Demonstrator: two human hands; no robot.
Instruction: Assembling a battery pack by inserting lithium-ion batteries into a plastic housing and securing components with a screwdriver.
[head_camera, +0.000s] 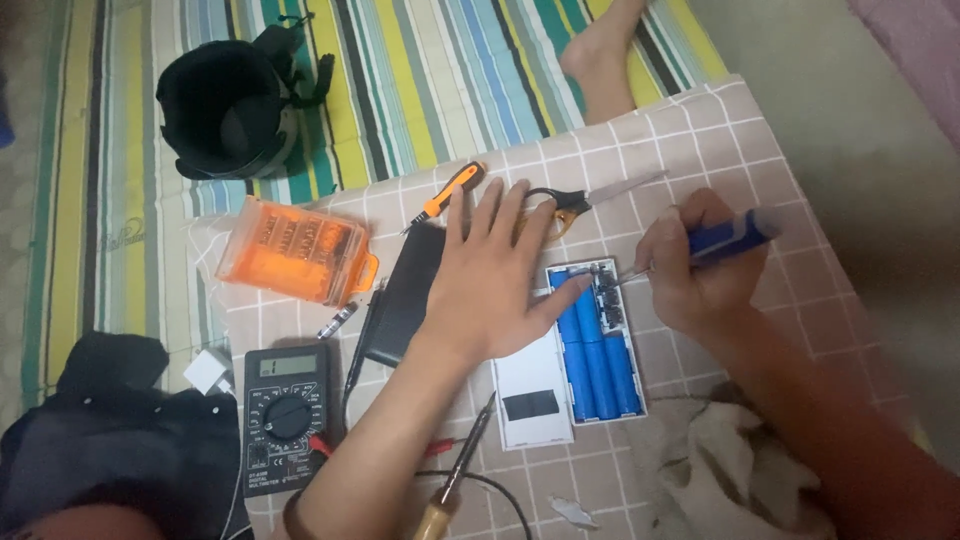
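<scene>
**Hands over an opened battery case on a checked cloth**

The work sits on a pink checked cloth (700, 140) whose far edge ends near the top of the view against a striped mat (420, 70). The right part of the cloth, beyond the right hand, is mostly bare and gives the most free room. The left side is crowded: an orange bit case (290, 250), a digital multimeter (287, 418) and a black flat cover (405, 295) lie close together. Scissors (560, 205) and an orange-handled screwdriver (445, 195) lie just past the fingertips. A soldering iron (460, 470) lies near the bottom edge, beside the left forearm.

The left hand (495, 280) is spread flat, fingers apart, grasping nothing; its thumb side rests against the top left edge of the white battery case (530, 380), which lies open at the cloth's middle with blue cylindrical cells (598, 355) lined up inside.

The right hand (695, 275) is clenched around a blue-handled screwdriver (735, 235), its metal tip touching the upper end of the case, near the cell terminals.
</scene>
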